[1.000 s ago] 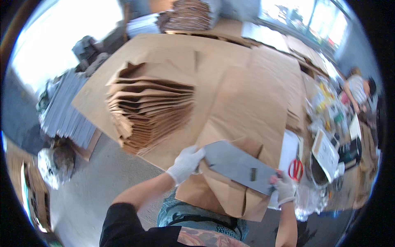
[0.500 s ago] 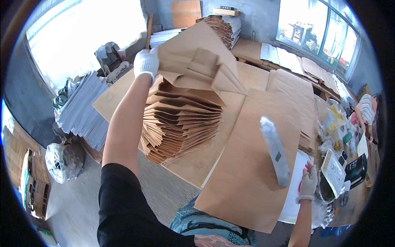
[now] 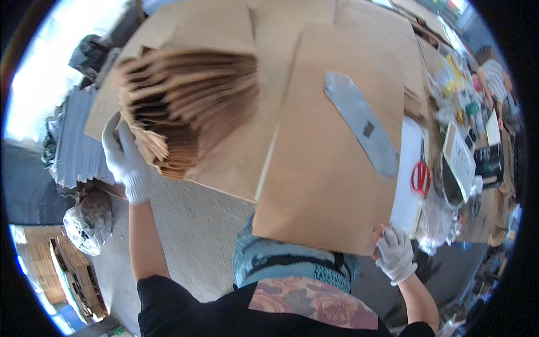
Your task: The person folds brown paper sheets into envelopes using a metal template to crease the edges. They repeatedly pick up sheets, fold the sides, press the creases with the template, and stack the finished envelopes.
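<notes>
Currently, left fingers: the white-gloved left hand (image 3: 124, 160) is loose and unclenched, thumb and fingers parted, beside the left edge of the table (image 3: 233, 168); its fingertips are just by the folded paper stack (image 3: 196, 106), and whether they touch cannot be told.
Right fingers: the right hand (image 3: 395, 254) has bent fingers with bare tips outside the glove, at the near right corner of the brown sheet (image 3: 320, 174); whether they pinch it cannot be told.
Brown sheet: flat, running away from the right fingertips, its near edge before the person's waist.
Metal plate: the grey plate (image 3: 351, 104) lies slantwise on the sheet's right half, beyond the right fingertips and apart from them, its nearer end by the sheet's right edge.
Paper stack: fanned brown folds near the table's left edge, blurred.
Markings: a small dark rectangle shows on the plate; any writing on the white panel (image 3: 458, 163), at the table's right side, is too blurred to read.
Right side: red-handled scissors (image 3: 420, 178) by a white sheet (image 3: 404, 196), a clear plastic bag (image 3: 437, 222) nearer the near edge, a black container (image 3: 488, 165).
Farther out: pale stacked sheets (image 3: 84, 140) past the left edge, a wrapped bundle (image 3: 90, 222) on the floor (image 3: 185, 230), a co-worker (image 3: 494, 81) past the right edge.
</notes>
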Tool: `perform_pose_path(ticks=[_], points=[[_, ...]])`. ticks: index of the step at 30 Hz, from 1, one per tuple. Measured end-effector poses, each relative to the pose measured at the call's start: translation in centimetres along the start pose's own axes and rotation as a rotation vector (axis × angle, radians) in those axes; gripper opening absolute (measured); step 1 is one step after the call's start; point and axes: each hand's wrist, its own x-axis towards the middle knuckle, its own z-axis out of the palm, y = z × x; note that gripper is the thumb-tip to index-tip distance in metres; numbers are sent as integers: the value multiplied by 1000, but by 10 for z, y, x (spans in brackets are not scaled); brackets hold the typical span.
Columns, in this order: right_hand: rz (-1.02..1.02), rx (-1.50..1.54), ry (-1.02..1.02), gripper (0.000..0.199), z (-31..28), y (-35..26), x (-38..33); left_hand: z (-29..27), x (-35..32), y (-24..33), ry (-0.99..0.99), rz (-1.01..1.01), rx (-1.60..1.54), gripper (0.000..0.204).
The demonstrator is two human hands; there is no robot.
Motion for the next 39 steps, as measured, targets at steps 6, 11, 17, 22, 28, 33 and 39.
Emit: perform_pose_path(ticks=[6, 11, 17, 22, 28, 33, 39], points=[[-216, -13, -142, 37, 7, 30, -4, 24, -130, 42, -1215, 797, -108, 41], [-328, -1, -147, 22, -1, 48, 7, 54, -148, 5, -1394, 801, -170, 48], [14, 311, -34, 14, -10, 58, 30, 69, -142, -8, -1413, 802, -169, 53], [243, 420, -109, 8, 1, 67, 25, 77, -142, -6, -1399, 792, -206, 52], [812, 811, 614, 30, 11, 80, 59, 72, -162, 47, -1306, 20, -71, 11], [887, 760, 894, 41, 104, 98, 85, 119, -191, 39, -817, 333, 97, 47], [845, 606, 497, 36, 77, 72, 120, 134, -198, 38, -842, 496, 457, 30]])
